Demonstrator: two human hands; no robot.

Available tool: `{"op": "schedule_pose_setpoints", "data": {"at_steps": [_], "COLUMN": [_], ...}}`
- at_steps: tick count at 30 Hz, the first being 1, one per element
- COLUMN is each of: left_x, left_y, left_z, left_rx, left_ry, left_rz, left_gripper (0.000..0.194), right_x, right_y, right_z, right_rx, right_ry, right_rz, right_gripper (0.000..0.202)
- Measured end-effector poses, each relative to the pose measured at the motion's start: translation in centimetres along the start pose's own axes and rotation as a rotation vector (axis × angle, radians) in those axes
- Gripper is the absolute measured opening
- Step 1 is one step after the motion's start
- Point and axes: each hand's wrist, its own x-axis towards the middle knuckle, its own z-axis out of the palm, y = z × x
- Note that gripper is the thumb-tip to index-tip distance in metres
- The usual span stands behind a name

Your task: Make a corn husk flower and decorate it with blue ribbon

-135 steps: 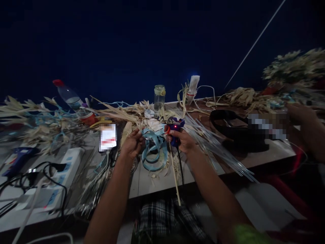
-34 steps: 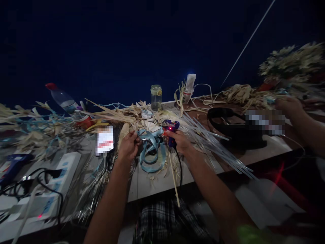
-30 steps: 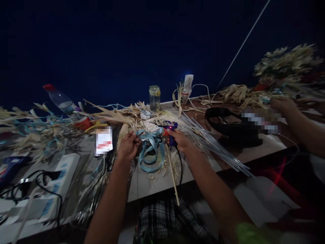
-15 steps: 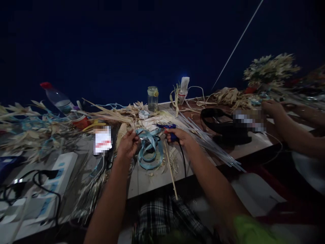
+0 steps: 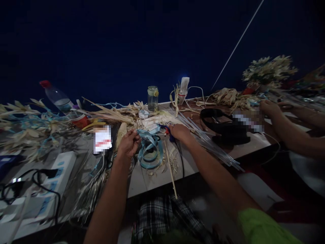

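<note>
My left hand (image 5: pixel 130 141) is closed, thumb and fingers pinching the end of a light blue ribbon (image 5: pixel 149 135). The ribbon stretches right and falls in loose loops on the table, over something dark. Opposite it, my right hand (image 5: pixel 179 131) is closed round a dark blue glue gun (image 5: pixel 172 137) with a red part; my fingers cover most of it. The gun's black cord (image 5: pixel 181 159) trails down over the front edge. Between my arms a thin pale stick (image 5: pixel 170 169) leans from the table toward my checked clothing.
Dried husks (image 5: pixel 159 119) and a lidded jar (image 5: pixel 152 98) stand behind my hands. Clear glue sticks (image 5: pixel 210 142) and a black visor-like object (image 5: pixel 223 127) lie right. A lit phone (image 5: pixel 102 139) and power strip (image 5: pixel 57 183) are left. Another person's hand (image 5: pixel 270 108) works at far right.
My right hand has turned over the glue gun, and the gun's thin tip, plain before, is now hard to see. My left hand keeps its pinch on the ribbon, nearly still.
</note>
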Motion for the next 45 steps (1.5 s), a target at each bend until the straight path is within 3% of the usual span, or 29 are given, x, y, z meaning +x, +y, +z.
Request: {"op": "schedule_pose_setpoints", "data": {"at_steps": [2, 4, 5, 7, 10, 13, 19, 26, 31, 37, 45], "left_x": [0.0, 0.0, 0.0, 0.0, -0.1, -0.1, 0.1, 0.1, 0.1, 0.2, 0.4], "left_y": [0.0, -0.1, -0.2, -0.2, -0.1, -0.1, -0.5, -0.3, -0.3, -0.5, -0.6], "left_z": [0.0, 0.0, 0.0, 0.0, 0.1, 0.2, 0.1, 0.3, 0.4, 0.3, 0.6], "left_rx": [-0.003, 0.000, 0.006, 0.020, 0.046, 0.061, 0.085, 0.069, 0.015, -0.029, -0.007], "left_ry": [-0.007, -0.027, -0.043, -0.066, -0.049, -0.019, -0.050, -0.053, -0.075, -0.014, 0.003], "left_rz": [0.002, -0.012, -0.026, -0.051, -0.064, -0.045, -0.066, -0.008, -0.050, -0.075, -0.115], "left_gripper": [0.021, 0.022, 0.022, 0.023, 0.024, 0.024, 0.020, 0.017, 0.017, 0.019, 0.010], "right_x": [-0.7, -1.1, -1.1, -0.9, -0.5, -0.5, -0.9, -1.6, -1.8, -1.9, -2.4], "right_y": [-1.0, -2.7, -3.7, -5.8, -8.2, -9.3, -9.3, -9.4, -9.0, -9.0, -8.9], "right_z": [-0.3, 0.1, 0.5, 1.6, 3.5, 4.5, 5.1, 5.4, 5.6, 5.7, 4.4], "right_rx": [0.027, 0.200, 0.342, 0.680, 0.986, 1.117, 1.141, 1.162, 1.199, 1.205, 1.029], "right_ry": [0.087, 0.226, 0.228, 0.097, -0.271, -0.378, -0.250, -0.197, -0.207, -0.160, -0.078], "right_rz": [-0.056, -0.269, -0.364, -0.465, -0.411, -0.280, -0.126, -0.178, -0.213, -0.290, -0.427], "right_gripper": [0.037, 0.032, 0.032, 0.033, 0.030, 0.021, 0.018, 0.020, 0.016, 0.013, 0.014]}}
